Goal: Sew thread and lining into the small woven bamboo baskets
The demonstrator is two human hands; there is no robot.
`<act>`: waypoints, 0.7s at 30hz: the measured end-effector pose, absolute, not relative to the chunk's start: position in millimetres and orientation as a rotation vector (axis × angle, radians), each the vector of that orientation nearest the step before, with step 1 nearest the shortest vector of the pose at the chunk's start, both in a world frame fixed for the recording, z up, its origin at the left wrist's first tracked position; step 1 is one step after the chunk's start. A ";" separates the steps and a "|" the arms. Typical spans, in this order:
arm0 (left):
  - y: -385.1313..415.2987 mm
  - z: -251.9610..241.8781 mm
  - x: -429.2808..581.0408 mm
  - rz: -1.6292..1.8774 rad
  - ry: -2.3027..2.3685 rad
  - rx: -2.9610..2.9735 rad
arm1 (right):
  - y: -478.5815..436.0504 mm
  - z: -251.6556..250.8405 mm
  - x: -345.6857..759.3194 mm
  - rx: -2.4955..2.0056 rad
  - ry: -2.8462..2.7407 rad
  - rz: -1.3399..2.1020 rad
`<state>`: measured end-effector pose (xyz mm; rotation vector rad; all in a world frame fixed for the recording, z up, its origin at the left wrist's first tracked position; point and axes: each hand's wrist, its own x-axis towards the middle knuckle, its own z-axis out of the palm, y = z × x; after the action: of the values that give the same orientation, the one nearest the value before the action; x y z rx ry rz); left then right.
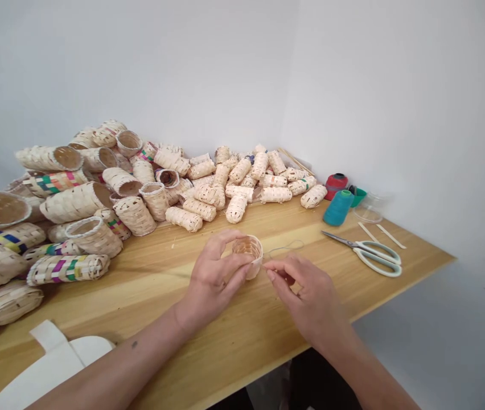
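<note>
My left hand (pixel 220 269) is closed around a small woven basket (pixel 254 267), fingers on its rim and thumb against its near side. The basket is pale, round and tilted with its mouth toward me. Close beside its right edge, my right hand (pixel 300 285) is closed in a pinch at the fingertips, on what looks like thin thread. A loop of this grey thread (pixel 287 247) lies just behind those fingers, over the table. Whether a needle is also between the fingertips is too small to tell.
Many woven tubes (pixel 135 215) are heaped at the left and back of the wooden table (pixel 234 364). Scissors (pixel 370 253), a teal thread spool (pixel 338 208), a red spool (pixel 335 186), a clear plastic cup (pixel 369 209) and thin strips (pixel 391 236) lie right. White card (pixel 54 370) lies front left.
</note>
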<state>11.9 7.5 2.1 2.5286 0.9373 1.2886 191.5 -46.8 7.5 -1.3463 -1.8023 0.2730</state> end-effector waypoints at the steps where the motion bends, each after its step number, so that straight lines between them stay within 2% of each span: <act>1: 7.7 2.4 12.0 1.290 0.943 2.509 | -46.8 7.3 191.6 -1.339 -1.808 0.272; 21: 10.5 4.4 14.0 1.324 0.903 2.451 | -43.6 6.7 191.2 -1.318 -1.801 0.295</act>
<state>14.0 10.5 4.4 2.4506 0.9030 1.3237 191.2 -43.6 6.7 -1.3180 -1.8015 0.2945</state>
